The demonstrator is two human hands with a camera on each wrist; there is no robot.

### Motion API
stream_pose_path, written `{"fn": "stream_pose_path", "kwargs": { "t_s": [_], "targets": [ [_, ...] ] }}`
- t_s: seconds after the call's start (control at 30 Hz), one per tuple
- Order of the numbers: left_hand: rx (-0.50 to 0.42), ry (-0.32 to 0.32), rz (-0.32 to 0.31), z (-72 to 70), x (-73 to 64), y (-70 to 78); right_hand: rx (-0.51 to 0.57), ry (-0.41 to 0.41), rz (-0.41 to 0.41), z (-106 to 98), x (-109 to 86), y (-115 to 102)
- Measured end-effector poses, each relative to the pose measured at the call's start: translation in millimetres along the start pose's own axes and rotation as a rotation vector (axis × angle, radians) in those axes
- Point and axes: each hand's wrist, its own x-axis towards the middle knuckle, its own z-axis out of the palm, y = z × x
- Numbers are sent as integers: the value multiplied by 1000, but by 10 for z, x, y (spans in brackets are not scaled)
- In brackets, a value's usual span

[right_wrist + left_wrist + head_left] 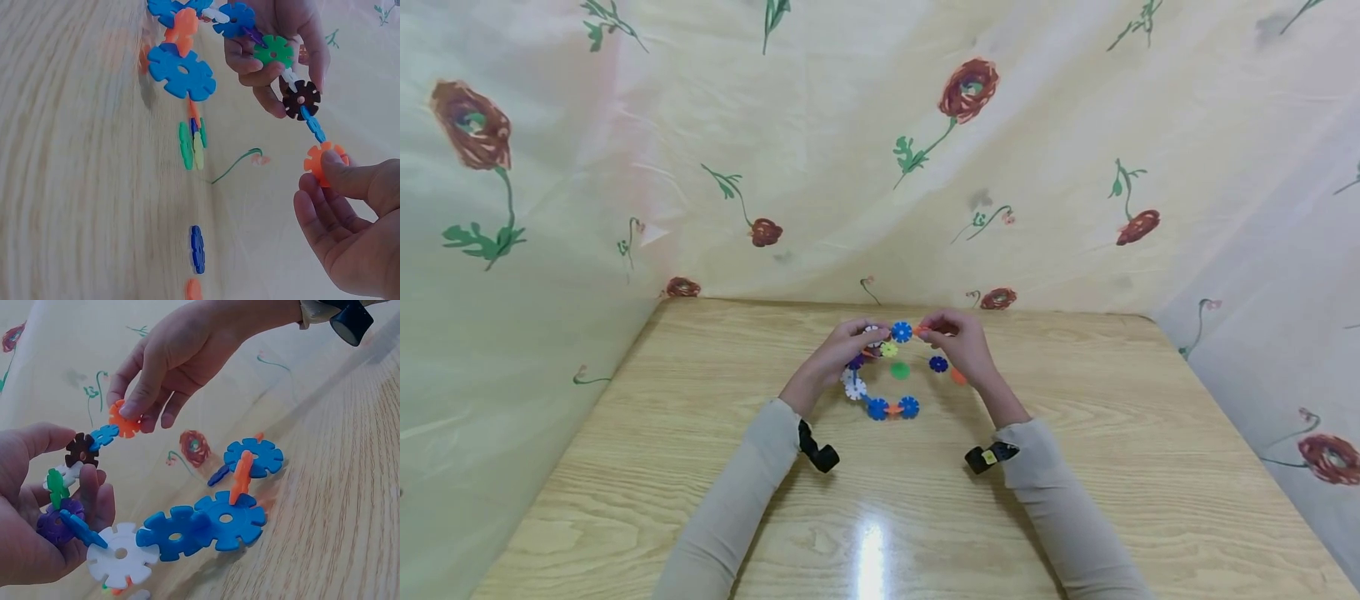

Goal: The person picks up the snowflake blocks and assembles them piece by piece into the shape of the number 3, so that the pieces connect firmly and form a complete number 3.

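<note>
A curved chain of notched plastic discs, joined edge to edge, hangs between both hands above the table. My right hand [966, 343] pinches the orange disc [314, 165] at one end between thumb and fingers. A small blue disc [104, 435] links that orange disc to a dark brown disc [81, 450]. My left hand [837, 354] holds the chain around the brown disc, its fingers on either side. Beyond the left hand run a green disc [274, 53], a purple disc [59, 520], a white disc [122, 555] and several blue discs [230, 519] with an orange one between.
Loose discs lie on the wooden table [1112, 433] by the hands: green [900, 370], yellow [889, 349], dark blue [938, 364] and orange [958, 377]. A flowered cloth [835, 167] hangs behind the table and along its sides.
</note>
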Motion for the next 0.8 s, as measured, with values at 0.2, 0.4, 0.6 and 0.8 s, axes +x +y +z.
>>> {"fn": "stream_pose_path", "kwargs": {
  "t_s": [0.2,0.4,0.6,0.8],
  "targets": [
    [13,-39,18,-7,-6,-2,1,-2,-5,-8,-15,-1],
    [34,-51,31,-25,-1,-22,0,-12,39,8,-35,-79],
    [48,-44,32,-34,8,-40,-37,-9,38,-5,-111,-359],
    [23,-42,35,-27,-5,-27,-27,12,46,3,-88,-250]
  ]
}}
